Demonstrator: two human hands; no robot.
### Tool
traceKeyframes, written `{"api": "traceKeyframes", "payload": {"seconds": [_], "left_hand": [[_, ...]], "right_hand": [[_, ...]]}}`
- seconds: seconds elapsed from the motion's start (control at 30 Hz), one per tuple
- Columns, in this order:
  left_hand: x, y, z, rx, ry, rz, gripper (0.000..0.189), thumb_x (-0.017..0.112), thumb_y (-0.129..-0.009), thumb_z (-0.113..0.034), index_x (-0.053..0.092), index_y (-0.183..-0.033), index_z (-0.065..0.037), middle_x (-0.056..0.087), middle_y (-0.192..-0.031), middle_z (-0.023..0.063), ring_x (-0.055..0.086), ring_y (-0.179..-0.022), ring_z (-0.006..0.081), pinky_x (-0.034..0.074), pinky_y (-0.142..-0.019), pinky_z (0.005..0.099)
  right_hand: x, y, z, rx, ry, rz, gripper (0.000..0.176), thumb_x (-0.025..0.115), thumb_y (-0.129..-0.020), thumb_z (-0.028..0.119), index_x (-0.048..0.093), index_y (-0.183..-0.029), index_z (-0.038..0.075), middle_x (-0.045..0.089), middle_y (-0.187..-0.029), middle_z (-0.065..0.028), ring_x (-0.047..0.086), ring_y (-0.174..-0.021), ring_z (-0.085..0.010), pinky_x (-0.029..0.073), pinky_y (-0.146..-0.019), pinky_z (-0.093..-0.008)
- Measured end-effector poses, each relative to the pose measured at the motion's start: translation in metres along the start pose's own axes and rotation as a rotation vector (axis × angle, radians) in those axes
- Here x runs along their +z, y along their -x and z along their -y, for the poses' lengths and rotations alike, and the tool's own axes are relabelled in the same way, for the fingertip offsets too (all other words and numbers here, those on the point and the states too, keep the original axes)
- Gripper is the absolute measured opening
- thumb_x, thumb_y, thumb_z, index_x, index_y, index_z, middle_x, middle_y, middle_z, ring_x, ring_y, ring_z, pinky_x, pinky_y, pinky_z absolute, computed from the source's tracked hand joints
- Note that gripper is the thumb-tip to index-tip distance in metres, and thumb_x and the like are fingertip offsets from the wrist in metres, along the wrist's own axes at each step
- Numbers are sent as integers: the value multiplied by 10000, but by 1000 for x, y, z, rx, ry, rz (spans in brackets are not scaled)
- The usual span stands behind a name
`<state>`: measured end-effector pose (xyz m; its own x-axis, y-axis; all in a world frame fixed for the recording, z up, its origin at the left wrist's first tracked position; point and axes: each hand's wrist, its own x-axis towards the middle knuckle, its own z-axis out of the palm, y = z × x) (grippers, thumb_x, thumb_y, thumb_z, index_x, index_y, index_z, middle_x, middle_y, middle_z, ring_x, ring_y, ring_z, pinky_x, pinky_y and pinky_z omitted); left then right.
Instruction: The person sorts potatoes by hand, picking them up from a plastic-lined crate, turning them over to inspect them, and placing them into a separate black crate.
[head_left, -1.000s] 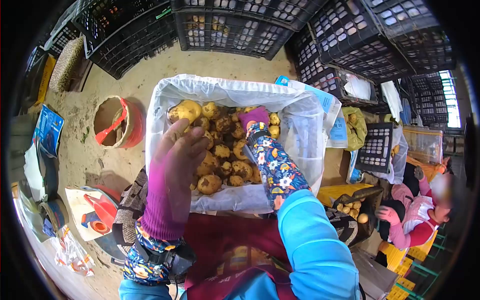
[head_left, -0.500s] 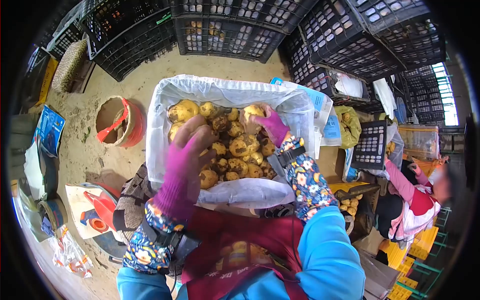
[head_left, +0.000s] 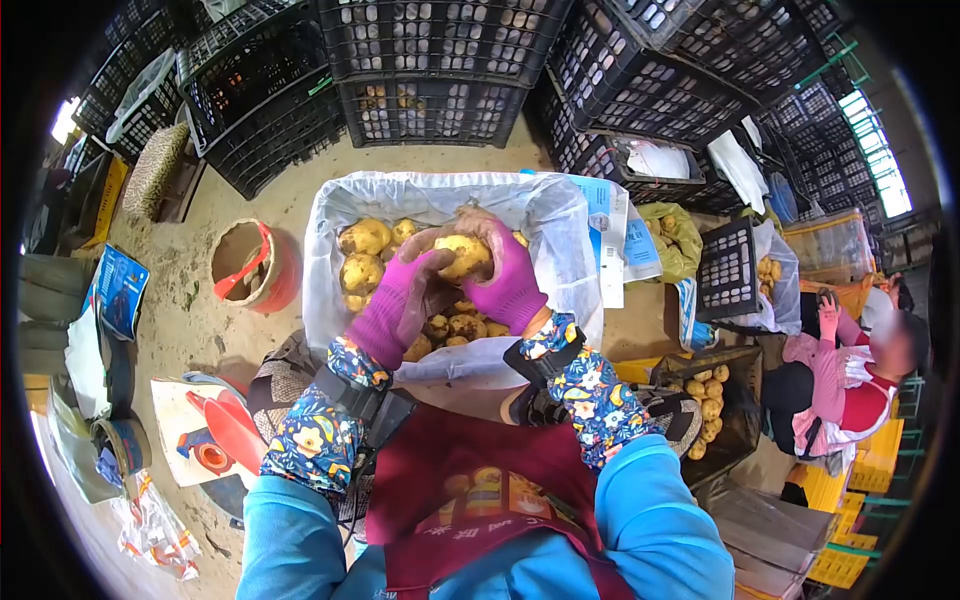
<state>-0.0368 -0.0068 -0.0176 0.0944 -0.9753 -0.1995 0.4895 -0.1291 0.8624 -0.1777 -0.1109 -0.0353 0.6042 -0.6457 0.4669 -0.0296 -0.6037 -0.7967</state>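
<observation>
A yellow, soil-marked potato (head_left: 463,257) is held over the lined crate between my two gloved hands. My right hand (head_left: 497,272) wraps its right side, fingers curled over the top. Against its left side press the fingers of my left hand (head_left: 405,290). Both gloves are purple with dirty greyish fingers. Below, several muddy potatoes (head_left: 362,272) lie in the crate, whose white plastic liner (head_left: 335,215) folds over the rim. My hands hide the middle of the heap.
Black crates (head_left: 435,110) are stacked beyond. A red bucket (head_left: 283,275) and a red scoop (head_left: 222,425) are at the left. At the right are a green sack (head_left: 672,240), a dark crate of potatoes (head_left: 735,440) and a seated person (head_left: 835,375).
My left hand has moved right and my right hand slightly left and down, meeting around one potato. The view has shifted a little. The other person's arms have drawn back from the crate.
</observation>
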Motion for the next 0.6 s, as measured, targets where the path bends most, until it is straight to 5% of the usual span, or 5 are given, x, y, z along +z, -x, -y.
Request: {"api": "traceKeyframes", "payload": {"seconds": [0.1,0.13,0.23,0.4,0.6], "left_hand": [[1,2,-4,-15,30,17,523,447,-989,-359,356,-1404,-54,550,-1237,97,605,-1113,215,538,-879,321],[3,2,-2,-15,102,3,522,452,-985,-368,370,-1396,-56,552,-1242,97,600,-1122,222,537,-886,339],[-17,-16,31,-81,473,-9,503,470,-971,-380,422,-1363,-68,559,-1259,101,595,-1130,251,520,-920,400],[-10,-17,15,-157,622,15,451,495,-937,-353,489,-1300,-87,568,-1273,105,585,-1134,267,493,-957,446],[-18,-28,30,-239,727,-152,445,521,-909,-385,514,-1262,-113,598,-1208,98,602,-1052,258,518,-891,402]], "right_hand": [[-6,0,6,143,-124,0,448,540,-685,-33,602,-1125,24,629,-1155,-149,576,-1171,-263,435,-1009,-334],[-15,-1,2,249,-218,16,370,592,-765,11,619,-1134,7,666,-1067,-114,610,-1094,-195,454,-965,-287],[-10,-2,-16,479,-541,-225,382,681,-825,144,621,-1172,-6,678,-1055,-98,612,-1051,-152,461,-937,-259],[15,6,4,70,113,-199,701,748,-823,306,456,-1363,-33,553,-1316,-223,538,-1240,-329,414,-1051,-376],[13,7,-3,105,28,-114,531,710,-850,207,513,-1283,-29,595,-1256,-217,560,-1221,-311,445,-1011,-370]]}}
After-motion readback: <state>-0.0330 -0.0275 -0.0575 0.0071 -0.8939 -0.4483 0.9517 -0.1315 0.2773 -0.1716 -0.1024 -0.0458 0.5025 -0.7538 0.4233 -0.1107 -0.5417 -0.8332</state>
